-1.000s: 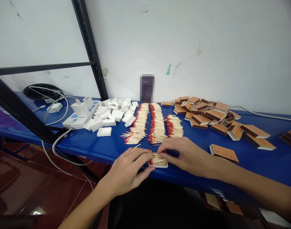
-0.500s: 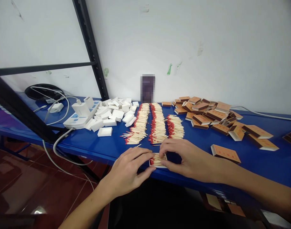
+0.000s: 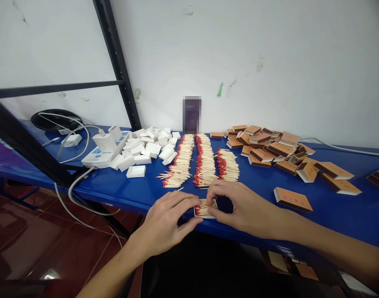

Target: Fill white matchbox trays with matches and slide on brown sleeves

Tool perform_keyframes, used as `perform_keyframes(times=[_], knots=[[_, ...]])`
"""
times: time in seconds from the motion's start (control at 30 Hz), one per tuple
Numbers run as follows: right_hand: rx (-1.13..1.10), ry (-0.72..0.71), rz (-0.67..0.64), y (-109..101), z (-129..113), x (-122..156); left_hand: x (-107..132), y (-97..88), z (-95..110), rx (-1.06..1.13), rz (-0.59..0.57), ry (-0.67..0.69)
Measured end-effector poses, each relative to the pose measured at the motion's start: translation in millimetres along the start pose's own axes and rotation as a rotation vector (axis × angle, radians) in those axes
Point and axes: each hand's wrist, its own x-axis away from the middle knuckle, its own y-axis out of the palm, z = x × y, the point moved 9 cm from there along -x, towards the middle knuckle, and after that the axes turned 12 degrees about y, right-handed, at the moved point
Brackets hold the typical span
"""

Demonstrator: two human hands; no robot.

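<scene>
A small white tray of matches point(image 3: 204, 208) lies on the blue table point(image 3: 332, 211) near its front edge. My left hand point(image 3: 167, 221) grips the tray's left end between fingers and thumb. My right hand point(image 3: 239, 205) holds its right end, fingertips pressing on the matches inside. Just behind lie three rows of loose red-tipped matches point(image 3: 204, 160). A single brown matchbox sleeve point(image 3: 292, 199) rests to the right of my right hand.
A heap of white inner trays point(image 3: 146, 150) sits at the left, next to a white power strip point(image 3: 102, 151) with plugs and cables. A pile of brown matchbox sleeves point(image 3: 276, 150) fills the right back. A black shelf frame point(image 3: 115, 58) leans at the left.
My right fingers have slid leftward over the matches in the tray, pushing them in. My left hand keeps its hold on the tray.
</scene>
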Motion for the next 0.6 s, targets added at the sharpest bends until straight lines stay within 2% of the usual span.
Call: perform_keyframes(times=[0.37,0.47,0.6], knots=[[-0.072,0.024,0.042,-0.6,6.3,-10.9,1.9,-1.6,-7.0,-0.002,0.026,-0.065],[0.022,0.010,0.113,-15.3,7.9,3.4,2.2,-1.7,-7.5,0.003,0.032,-0.052],[0.313,-0.001,0.351,-49.4,27.1,46.0,2.7,-2.0,-6.1,-0.014,0.031,-0.028]])
